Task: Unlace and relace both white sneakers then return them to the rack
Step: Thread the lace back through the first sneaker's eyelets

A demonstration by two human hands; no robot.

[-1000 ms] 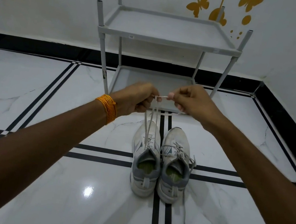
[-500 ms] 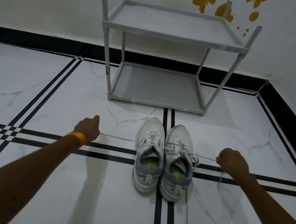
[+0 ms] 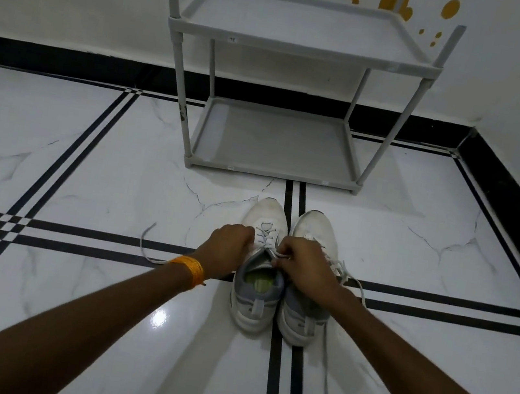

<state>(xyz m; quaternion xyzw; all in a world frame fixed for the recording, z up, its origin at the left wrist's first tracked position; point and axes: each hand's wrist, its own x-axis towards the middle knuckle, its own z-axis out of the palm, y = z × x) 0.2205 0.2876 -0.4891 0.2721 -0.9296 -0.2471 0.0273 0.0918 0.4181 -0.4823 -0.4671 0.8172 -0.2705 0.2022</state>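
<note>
Sneakers (image 3: 281,268) lie parallel, toes toward the rack (image 3: 296,46).

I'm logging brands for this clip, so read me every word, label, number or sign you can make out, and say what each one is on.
No text can be read here.
Rack: small stickers on the top shelf's front rim and the bottom shelf's front edge, too small to read.
Left sneaker and right sneaker: no legible brand or number.
Wall: only orange butterfly and dot decals, no words.
</note>
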